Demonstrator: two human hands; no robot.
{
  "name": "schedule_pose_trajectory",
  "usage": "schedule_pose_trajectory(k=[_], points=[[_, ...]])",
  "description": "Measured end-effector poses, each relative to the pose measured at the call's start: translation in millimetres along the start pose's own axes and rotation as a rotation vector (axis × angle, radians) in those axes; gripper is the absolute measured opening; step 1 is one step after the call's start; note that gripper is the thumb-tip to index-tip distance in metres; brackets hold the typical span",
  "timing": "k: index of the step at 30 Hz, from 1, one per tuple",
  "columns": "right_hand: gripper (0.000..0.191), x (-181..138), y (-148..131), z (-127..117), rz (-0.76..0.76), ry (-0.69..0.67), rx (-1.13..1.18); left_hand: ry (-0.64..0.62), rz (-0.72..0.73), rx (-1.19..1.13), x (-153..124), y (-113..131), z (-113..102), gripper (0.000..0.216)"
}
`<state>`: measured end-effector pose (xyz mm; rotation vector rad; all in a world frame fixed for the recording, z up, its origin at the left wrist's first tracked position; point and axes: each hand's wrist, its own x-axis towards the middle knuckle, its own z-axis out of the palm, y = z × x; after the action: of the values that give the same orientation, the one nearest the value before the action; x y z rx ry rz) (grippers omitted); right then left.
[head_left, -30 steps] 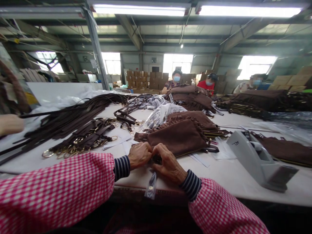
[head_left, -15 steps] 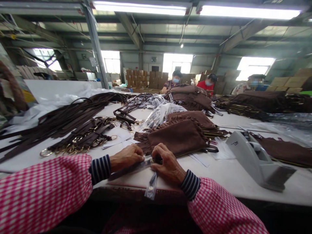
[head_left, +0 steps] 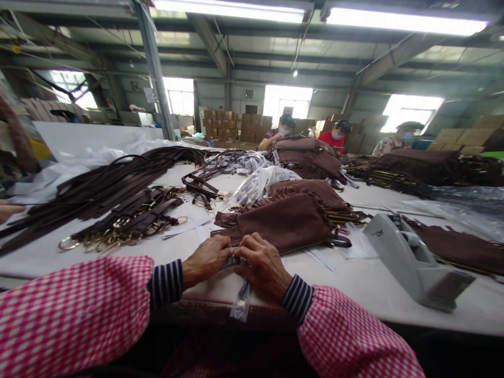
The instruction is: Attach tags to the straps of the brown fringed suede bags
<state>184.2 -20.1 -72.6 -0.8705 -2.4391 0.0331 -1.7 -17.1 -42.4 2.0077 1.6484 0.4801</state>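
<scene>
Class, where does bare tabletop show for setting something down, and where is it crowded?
Bare table shows between the right hand and dispenser; another patch lies between the left sleeve and ringed straps. Crowded: bags mid-table, long straps at left.

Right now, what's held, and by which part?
Clear plastic wrapping, above its hanging end, in the right grip; left grip beside it, exact hold hidden.

The head view looks from above the near edge of the white-topped worktable (head_left: 354, 289), forward and down across it; the left hand (head_left: 208, 258) and right hand (head_left: 263, 265), by that edge, are close; the view reaches cardboard boxes (head_left: 220, 125) far beyond the worktable and fluorescent tube lights (head_left: 405, 20) above it.
</scene>
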Motion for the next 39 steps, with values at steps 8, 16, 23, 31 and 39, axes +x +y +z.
schedule_pose_trajectory(k=[8,16,23,31,39], points=[[0.013,2.3,-2.0,1.7,-0.093,-0.043,-0.116,-0.091,-0.102,-0.100,3.2,-11.2,2.8,0.020],[0.015,4.6,-0.7,3.1,-0.135,-0.097,-0.126,-0.011,0.045,0.009,-2.9,-6.1,-2.6,0.013],[0.016,7.6,3.1,4.6,-0.188,-0.108,-0.140,0.044,0.264,0.103,-19.3,-17.1,0.7,0.024],[0.018,10.0,3.8,2.1,-0.079,-0.084,-0.036,-0.028,0.581,0.451,-25.4,-28.1,-1.9,0.021],[0.022,10.2,2.3,3.2,-0.099,-0.132,-0.092,-0.007,0.655,0.646,-44.5,-22.0,-2.5,0.018]])
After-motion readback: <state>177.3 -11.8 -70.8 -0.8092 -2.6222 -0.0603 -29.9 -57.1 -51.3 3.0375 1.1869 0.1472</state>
